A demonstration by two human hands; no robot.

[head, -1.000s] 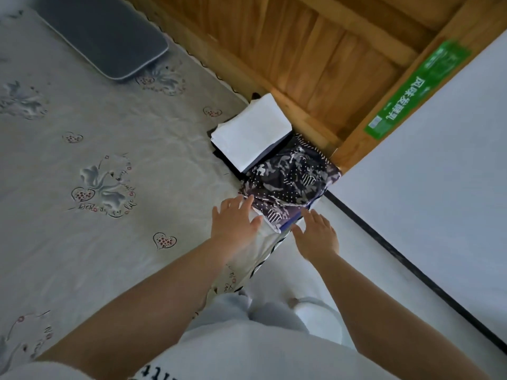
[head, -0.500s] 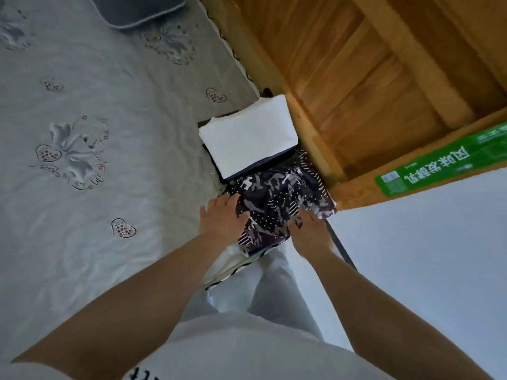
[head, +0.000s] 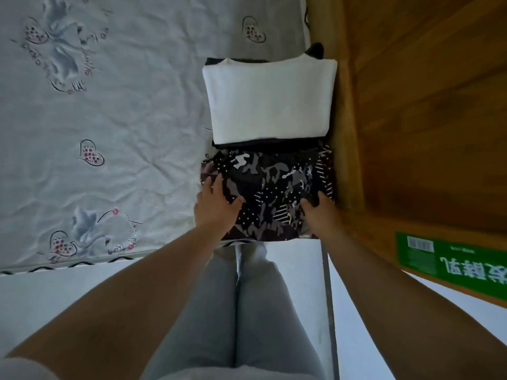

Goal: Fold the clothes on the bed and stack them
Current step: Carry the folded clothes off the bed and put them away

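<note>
A folded black, grey and white patterned garment (head: 274, 193) lies at the bed's near right corner. My left hand (head: 216, 204) rests flat on its left side, fingers straight and thumb spread across the top. My right hand (head: 319, 212) is on its right edge, fingers curled down into the fabric. Directly behind it sits a stack with a folded white garment (head: 269, 102) on top and dark folded clothes (head: 263, 144) showing beneath it. Both stand on the pale bed sheet (head: 123, 133) printed with hearts and flowers.
A wooden bed frame (head: 343, 133) and wooden panelling (head: 428, 105) run close along the right of both piles. A green label (head: 450, 259) sticks to the wood at the lower right. My grey-trousered legs (head: 247, 311) stand at the bed's near edge on a pale floor.
The view has swung over the bed corner. Both hands moved forward from the garment's near edge onto its left and right sides.
</note>
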